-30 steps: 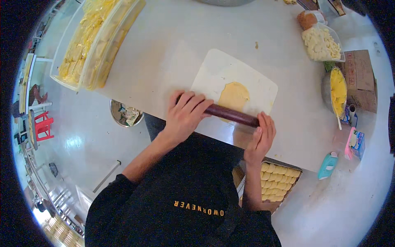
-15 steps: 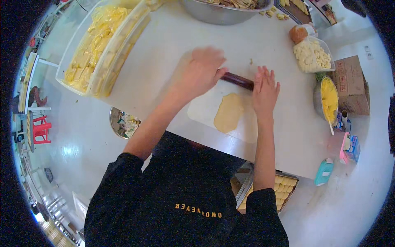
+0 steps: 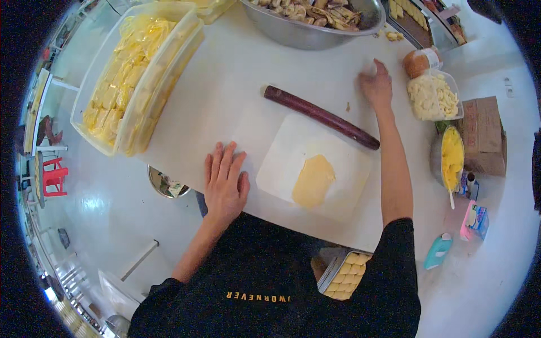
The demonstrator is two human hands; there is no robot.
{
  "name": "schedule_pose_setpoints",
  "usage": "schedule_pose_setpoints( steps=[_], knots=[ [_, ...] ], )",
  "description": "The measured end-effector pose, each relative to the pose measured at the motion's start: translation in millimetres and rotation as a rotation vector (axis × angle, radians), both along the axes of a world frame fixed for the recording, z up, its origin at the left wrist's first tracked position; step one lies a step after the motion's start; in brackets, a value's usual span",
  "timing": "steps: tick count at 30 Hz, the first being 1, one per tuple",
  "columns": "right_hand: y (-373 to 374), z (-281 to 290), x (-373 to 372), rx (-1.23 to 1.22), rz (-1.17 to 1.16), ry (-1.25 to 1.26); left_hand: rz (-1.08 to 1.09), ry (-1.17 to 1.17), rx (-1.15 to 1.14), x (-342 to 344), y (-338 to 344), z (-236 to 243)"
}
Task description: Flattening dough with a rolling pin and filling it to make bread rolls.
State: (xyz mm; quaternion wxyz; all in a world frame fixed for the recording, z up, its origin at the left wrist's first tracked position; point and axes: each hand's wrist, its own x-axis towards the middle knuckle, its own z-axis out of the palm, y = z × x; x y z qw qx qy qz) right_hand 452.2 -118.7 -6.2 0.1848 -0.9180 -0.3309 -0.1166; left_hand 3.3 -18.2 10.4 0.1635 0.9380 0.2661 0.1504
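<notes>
A flat, oval sheet of pale yellow dough (image 3: 314,183) lies on a white square mat (image 3: 282,149) on the table. Just beyond the mat rests a dark reddish-brown rolling pin (image 3: 321,116), slanting down to the right, with neither hand on it. Left of the mat, my left hand (image 3: 225,183) lies flat on the table near its front edge, fingers spread and holding nothing. My right hand (image 3: 377,87) reaches past the pin's right end, with its index finger stretched out and the others bent. It is nearest the clear tub of pale pieces (image 3: 434,96), not touching it.
Clear bins of wrapped yellow dough portions (image 3: 121,90) stand at the left. A metal bowl of brownish pieces (image 3: 310,34) sits at the far side. Along the right are a bowl of yellow filling (image 3: 452,158), a cardboard box (image 3: 482,132) and a teal packet (image 3: 438,252).
Both hands have let go of the rolling pin, which now lies on the table. My left hand moved back toward the near edge; my right hand moved farther out to the right.
</notes>
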Motion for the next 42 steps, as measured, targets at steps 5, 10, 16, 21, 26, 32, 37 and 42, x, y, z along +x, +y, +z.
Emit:
schedule_pose_setpoints(
  steps=[5, 10, 16, 21, 26, 32, 37, 42],
  knots=[
    [60, -23, 103, 0.206, 0.082, -0.269, 0.037, -0.028, 0.027, 7, 2, -2],
    [81, -30, 176, 0.239, 0.322, -0.063, 0.063, -0.011, 0.004, 11, 5, 6],
    [88, -29, 194, -0.125, 0.225, -0.119, 0.059, 0.018, -0.018, 9, 3, 1],
    [32, -1, 126, -0.073, 0.163, 0.112, 0.047, -0.016, -0.002, 9, 3, -2],
    [-45, 9, 35, -0.141, 0.115, -0.086, 0.041, -0.040, 0.045, 9, 1, -1],
    [-122, 11, -12, -0.076, 0.030, 0.036, 0.027, -0.091, 0.085, 6, 0, -5],
    [-159, 7, -47, -0.085, -0.084, 0.067, 0.025, -0.113, 0.119, 5, -1, -8],
    [-169, 44, -109, 0.260, -0.249, 0.398, 0.020, -0.119, 0.122, 4, -2, -9]
  ],
)
